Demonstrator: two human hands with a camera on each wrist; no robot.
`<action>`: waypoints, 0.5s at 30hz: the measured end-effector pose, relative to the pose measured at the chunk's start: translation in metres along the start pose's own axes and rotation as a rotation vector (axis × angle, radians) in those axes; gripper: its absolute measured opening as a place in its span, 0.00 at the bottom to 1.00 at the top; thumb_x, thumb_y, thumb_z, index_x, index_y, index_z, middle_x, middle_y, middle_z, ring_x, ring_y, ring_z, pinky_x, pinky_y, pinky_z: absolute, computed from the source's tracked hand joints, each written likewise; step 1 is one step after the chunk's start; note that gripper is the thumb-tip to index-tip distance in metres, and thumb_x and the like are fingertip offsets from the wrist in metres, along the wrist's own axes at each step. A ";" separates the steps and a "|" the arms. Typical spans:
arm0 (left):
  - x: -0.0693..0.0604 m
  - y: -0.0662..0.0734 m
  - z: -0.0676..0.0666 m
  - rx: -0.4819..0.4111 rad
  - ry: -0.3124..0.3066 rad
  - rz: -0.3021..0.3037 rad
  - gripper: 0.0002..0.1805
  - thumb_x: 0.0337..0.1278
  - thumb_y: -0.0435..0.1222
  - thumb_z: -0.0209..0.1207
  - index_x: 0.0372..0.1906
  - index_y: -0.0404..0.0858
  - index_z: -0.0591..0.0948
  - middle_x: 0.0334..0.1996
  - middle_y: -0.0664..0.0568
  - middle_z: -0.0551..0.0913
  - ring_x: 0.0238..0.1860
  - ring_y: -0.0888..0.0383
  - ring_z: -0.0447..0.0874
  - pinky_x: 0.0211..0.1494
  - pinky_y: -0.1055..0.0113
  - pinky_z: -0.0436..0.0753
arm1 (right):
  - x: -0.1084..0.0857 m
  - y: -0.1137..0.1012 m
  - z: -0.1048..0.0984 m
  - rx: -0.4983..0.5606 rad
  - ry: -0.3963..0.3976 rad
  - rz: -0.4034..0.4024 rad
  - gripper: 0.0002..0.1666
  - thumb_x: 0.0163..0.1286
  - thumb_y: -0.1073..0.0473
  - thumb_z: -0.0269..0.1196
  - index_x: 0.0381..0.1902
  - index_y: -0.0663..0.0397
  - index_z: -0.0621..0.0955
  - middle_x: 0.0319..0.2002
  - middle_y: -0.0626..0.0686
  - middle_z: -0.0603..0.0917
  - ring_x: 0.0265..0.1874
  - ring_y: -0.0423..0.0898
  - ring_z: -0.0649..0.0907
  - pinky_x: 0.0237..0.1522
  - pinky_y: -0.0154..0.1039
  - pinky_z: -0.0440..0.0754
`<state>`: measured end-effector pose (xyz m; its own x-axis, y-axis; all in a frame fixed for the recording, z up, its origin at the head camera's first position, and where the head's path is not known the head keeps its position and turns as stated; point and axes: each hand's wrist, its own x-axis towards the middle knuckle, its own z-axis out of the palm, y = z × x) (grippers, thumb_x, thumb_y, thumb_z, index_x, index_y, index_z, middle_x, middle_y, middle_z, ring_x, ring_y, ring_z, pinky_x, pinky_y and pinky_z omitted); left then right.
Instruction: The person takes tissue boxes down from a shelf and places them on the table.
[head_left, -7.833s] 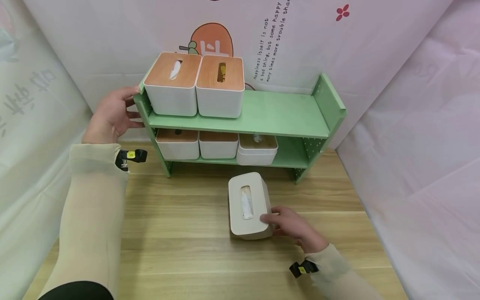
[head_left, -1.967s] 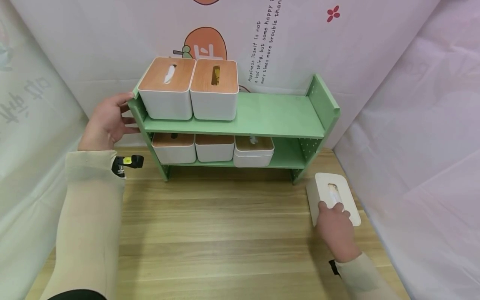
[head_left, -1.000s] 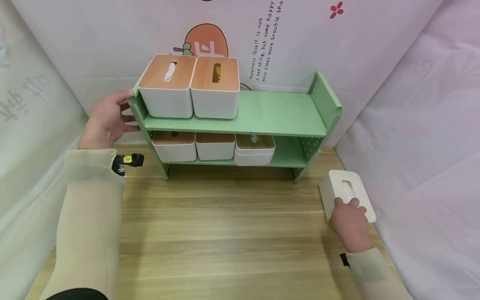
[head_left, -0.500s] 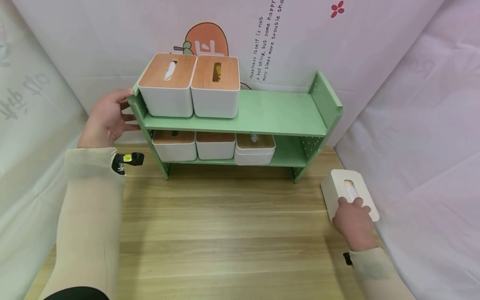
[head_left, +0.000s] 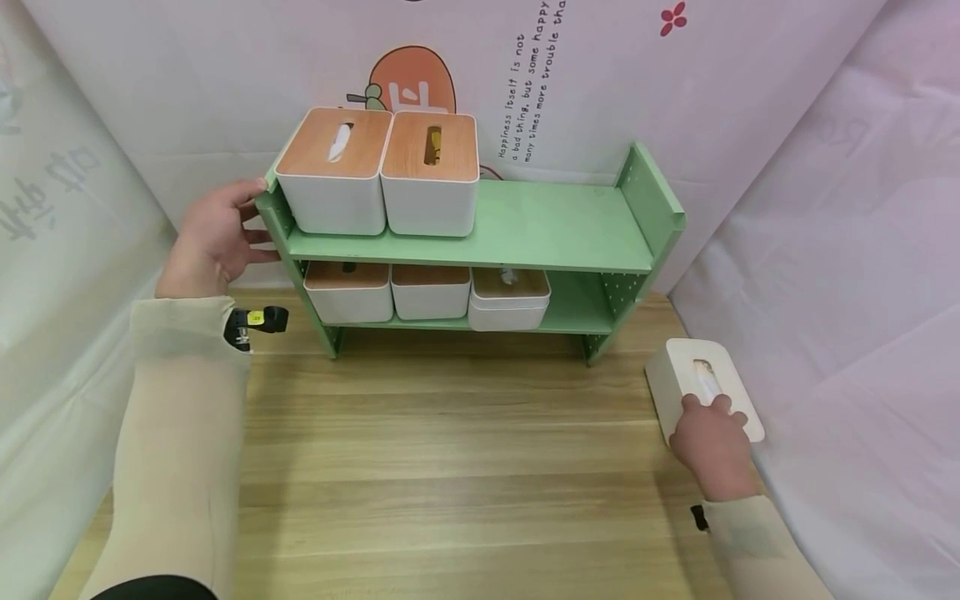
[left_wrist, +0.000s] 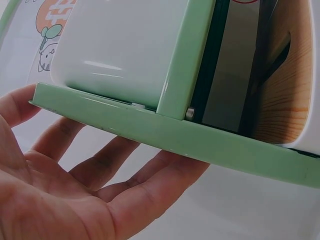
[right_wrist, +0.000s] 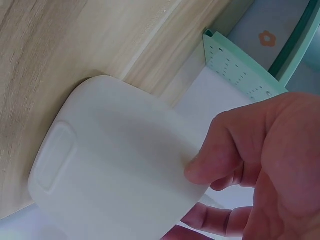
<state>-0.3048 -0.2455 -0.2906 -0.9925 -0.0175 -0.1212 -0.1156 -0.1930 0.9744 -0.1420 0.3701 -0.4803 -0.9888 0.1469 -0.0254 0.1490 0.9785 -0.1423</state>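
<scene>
At the left, my left hand touches the end panel of the green shelf. In the left wrist view, the fingers of my left hand lie lightly bent along the outside of the green panel. My right hand grips a white box near the right cloth wall, fingers over its slotted top. The right wrist view shows my right hand with the thumb against one edge of the white box and fingers on the far side, partly hidden.
Two white boxes with wooden lids, a left one and a right one, stand on the upper shelf. The lower shelf holds three more, including a two-layered box. Printed cloth hangs behind the shelf, over the wooden surface.
Since the earliest frame, my right hand has moved the white box from the middle to the far right, and its fingers now lie over the top. My left hand stays at the shelf's end.
</scene>
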 end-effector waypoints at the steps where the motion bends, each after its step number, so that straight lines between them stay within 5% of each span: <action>1: 0.000 0.000 0.000 -0.002 -0.001 0.001 0.12 0.70 0.49 0.57 0.43 0.46 0.83 0.57 0.51 0.70 0.40 0.46 0.82 0.33 0.55 0.83 | 0.000 0.001 0.000 0.003 -0.001 0.002 0.17 0.57 0.68 0.58 0.44 0.72 0.70 0.35 0.78 0.61 0.29 0.76 0.67 0.17 0.57 0.70; 11: 0.001 0.000 -0.001 -0.007 -0.006 -0.007 0.12 0.70 0.49 0.57 0.43 0.46 0.82 0.57 0.51 0.71 0.40 0.47 0.82 0.34 0.55 0.82 | -0.001 0.001 0.000 -0.005 0.003 -0.007 0.17 0.57 0.68 0.58 0.42 0.73 0.70 0.34 0.76 0.62 0.28 0.75 0.67 0.18 0.57 0.70; 15: 0.001 0.000 -0.001 -0.014 -0.011 -0.006 0.12 0.70 0.49 0.57 0.43 0.45 0.82 0.56 0.51 0.71 0.39 0.48 0.84 0.34 0.54 0.83 | -0.003 -0.002 -0.010 0.021 -0.079 0.039 0.18 0.60 0.65 0.54 0.44 0.76 0.68 0.35 0.75 0.63 0.30 0.73 0.71 0.20 0.58 0.72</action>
<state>-0.3057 -0.2463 -0.2909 -0.9922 -0.0059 -0.1247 -0.1208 -0.2065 0.9710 -0.1395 0.3692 -0.4699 -0.9790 0.1720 -0.1092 0.1881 0.9689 -0.1608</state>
